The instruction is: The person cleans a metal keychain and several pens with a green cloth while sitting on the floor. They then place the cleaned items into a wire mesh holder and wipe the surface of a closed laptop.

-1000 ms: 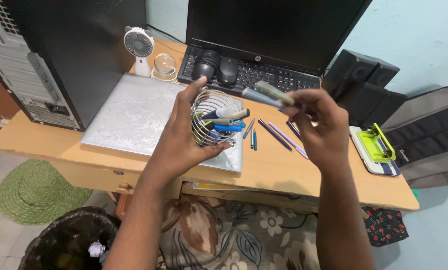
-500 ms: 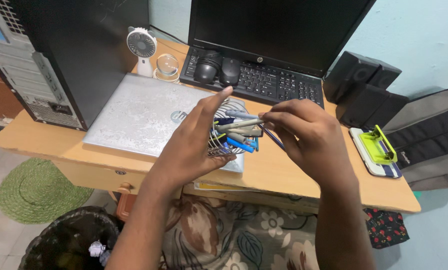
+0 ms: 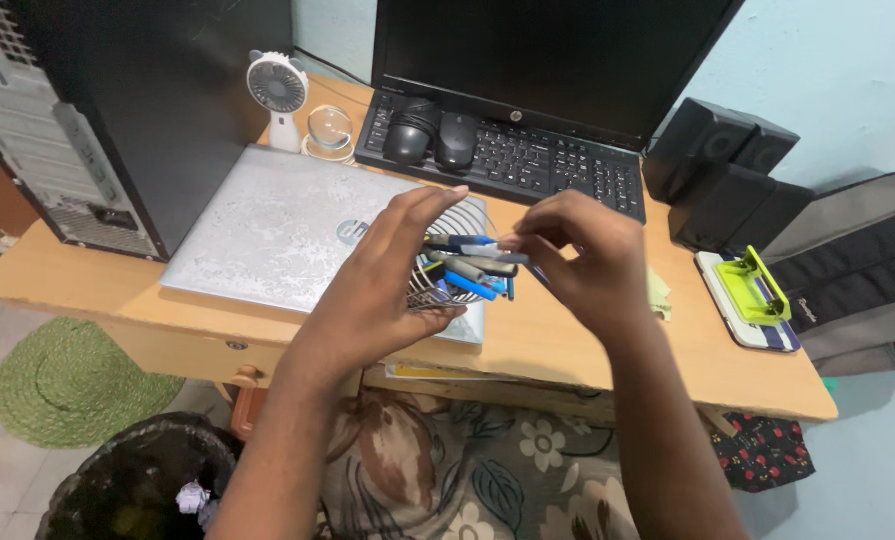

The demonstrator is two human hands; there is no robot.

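Note:
My left hand point(image 3: 382, 285) grips a wire pen holder point(image 3: 445, 290) tipped on its side above the desk, its mouth facing right. Several pens point(image 3: 472, 270), blue and grey, stick out of it. My right hand point(image 3: 582, 260) is at the mouth of the holder, fingertips pinched on the end of a blue pen point(image 3: 467, 241). Both hands hover over the right edge of a closed silver laptop point(image 3: 267, 235).
On the wooden desk point(image 3: 57, 285) stand a computer tower point(image 3: 117, 110), a small white fan point(image 3: 279, 95), a keyboard point(image 3: 527, 160) with two mice, a monitor, black speakers point(image 3: 727, 180) and a green hole punch point(image 3: 752, 285). A black bin point(image 3: 127, 480) and green mat lie on the floor.
My right hand came down from above the keyboard to the holder's mouth and fed its pen in. The holder has dropped lower and tipped more sideways.

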